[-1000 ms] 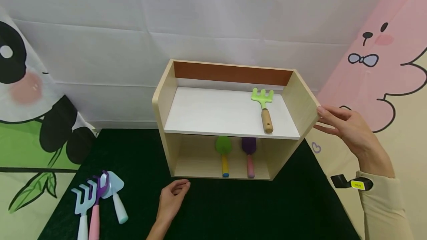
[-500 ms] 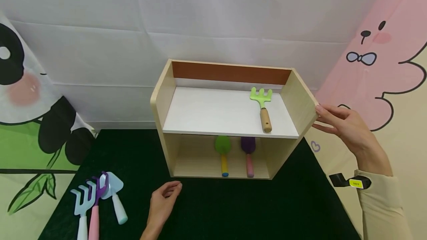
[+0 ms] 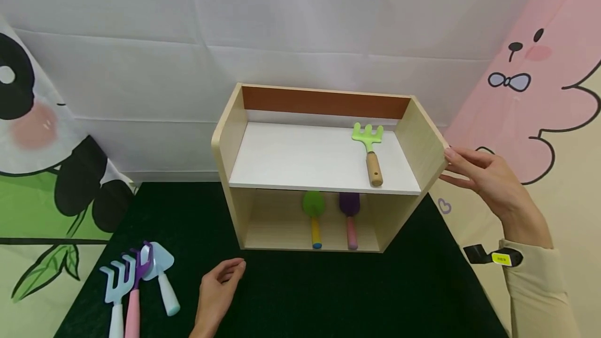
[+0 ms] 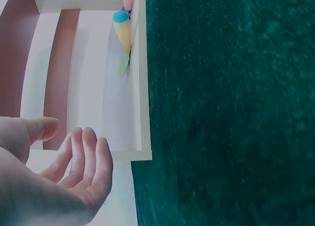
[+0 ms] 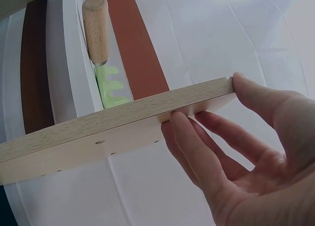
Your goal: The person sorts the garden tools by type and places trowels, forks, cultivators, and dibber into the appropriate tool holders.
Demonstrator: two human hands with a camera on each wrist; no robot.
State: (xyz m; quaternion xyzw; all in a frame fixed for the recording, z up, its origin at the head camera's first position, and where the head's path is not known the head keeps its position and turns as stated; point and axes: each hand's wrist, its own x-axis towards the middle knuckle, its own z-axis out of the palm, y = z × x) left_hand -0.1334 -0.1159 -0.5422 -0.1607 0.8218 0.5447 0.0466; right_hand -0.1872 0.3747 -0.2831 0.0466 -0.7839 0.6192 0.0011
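Observation:
A small two-tier wooden shelf (image 3: 324,158) stands on the dark green cloth. My right hand (image 3: 488,181) holds its right side panel near the front top corner; in the right wrist view the thumb is on the edge and the fingertips touch the outer face. A green hand rake (image 3: 368,142) with a wooden handle lies on the white upper board. Below it, a green trowel (image 3: 315,213) with a yellow handle and a purple trowel (image 3: 350,213) with a pink handle rest in the lower compartment. My left hand (image 3: 216,291), loosely curled, holds nothing in front of the shelf.
At the left of the cloth lie a light blue rake (image 3: 118,286), a purple rake (image 3: 141,270) with a pink handle, and a light blue trowel (image 3: 161,270). A white curtain (image 3: 300,35) hangs behind the shelf. Printed cartoon panels flank both sides.
My left hand has moved left and slightly toward me, away from the shelf's front. The right hand stays on the side panel, and the tools keep their places.

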